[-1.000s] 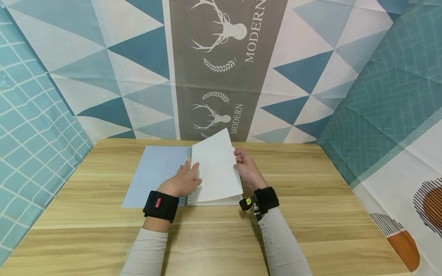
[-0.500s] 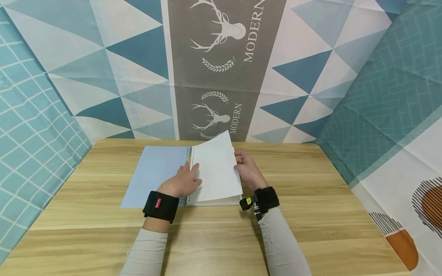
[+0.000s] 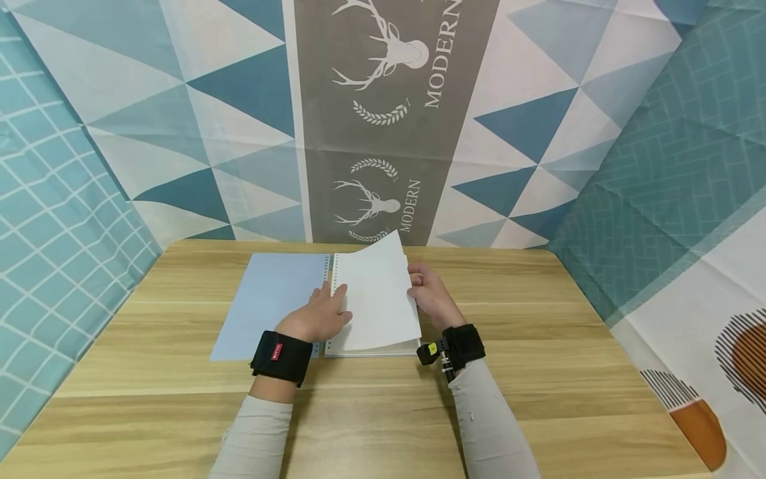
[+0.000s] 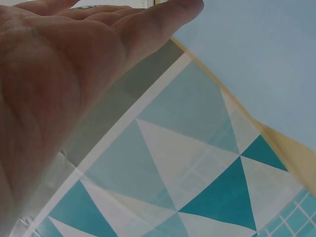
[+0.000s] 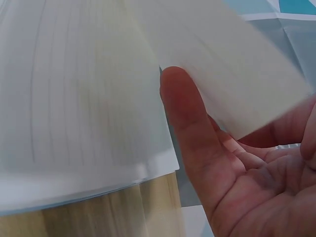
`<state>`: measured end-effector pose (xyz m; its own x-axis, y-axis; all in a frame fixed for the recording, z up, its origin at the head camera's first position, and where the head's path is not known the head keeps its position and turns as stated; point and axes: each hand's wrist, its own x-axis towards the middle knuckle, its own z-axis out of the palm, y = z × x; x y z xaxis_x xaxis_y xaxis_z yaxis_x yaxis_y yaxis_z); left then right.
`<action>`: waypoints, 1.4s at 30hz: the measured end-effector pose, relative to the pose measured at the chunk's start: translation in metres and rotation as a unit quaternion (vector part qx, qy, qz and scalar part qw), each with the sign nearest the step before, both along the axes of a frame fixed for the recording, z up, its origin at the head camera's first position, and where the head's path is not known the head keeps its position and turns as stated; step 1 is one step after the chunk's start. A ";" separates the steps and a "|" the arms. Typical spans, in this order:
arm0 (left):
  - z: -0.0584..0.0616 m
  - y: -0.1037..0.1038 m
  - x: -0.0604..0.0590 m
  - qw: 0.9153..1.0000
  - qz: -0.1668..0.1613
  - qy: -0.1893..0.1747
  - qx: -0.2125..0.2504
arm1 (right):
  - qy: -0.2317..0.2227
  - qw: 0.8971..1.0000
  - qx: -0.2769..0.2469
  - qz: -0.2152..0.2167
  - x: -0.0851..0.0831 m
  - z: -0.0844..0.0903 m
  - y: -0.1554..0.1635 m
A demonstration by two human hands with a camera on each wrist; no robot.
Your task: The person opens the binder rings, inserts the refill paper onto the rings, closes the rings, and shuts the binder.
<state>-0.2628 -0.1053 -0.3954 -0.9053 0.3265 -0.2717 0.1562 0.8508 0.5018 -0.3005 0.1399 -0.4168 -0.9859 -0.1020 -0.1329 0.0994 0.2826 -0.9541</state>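
Notebook (image 3: 365,313) lies on table (image 3: 538,372); left hand (image 3: 317,318) presses flat, right hand (image 3: 432,299) pinches lifted page (image 3: 380,293).

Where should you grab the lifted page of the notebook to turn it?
Probably at its free right edge, coming from the right: the page is bound at the left holes, and that edge already stands up off the stack, where the right hand has it.

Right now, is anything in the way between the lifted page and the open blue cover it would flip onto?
Yes: the left hand rests at the binding, between the lifted page and the blue cover. The right hand holds the page's edge.
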 end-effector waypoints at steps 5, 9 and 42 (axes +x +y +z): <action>-0.002 0.000 0.000 1.000 0.002 -0.001 -0.003 | -0.011 1.000 0.002 0.000 0.000 -0.002 0.000; -0.003 0.000 0.000 1.000 0.005 -0.005 -0.005 | -0.017 1.000 0.001 0.004 0.001 -0.003 0.001; -0.006 0.005 0.000 0.999 -0.001 -0.014 -0.039 | 0.067 0.926 0.336 0.160 0.014 0.008 -0.010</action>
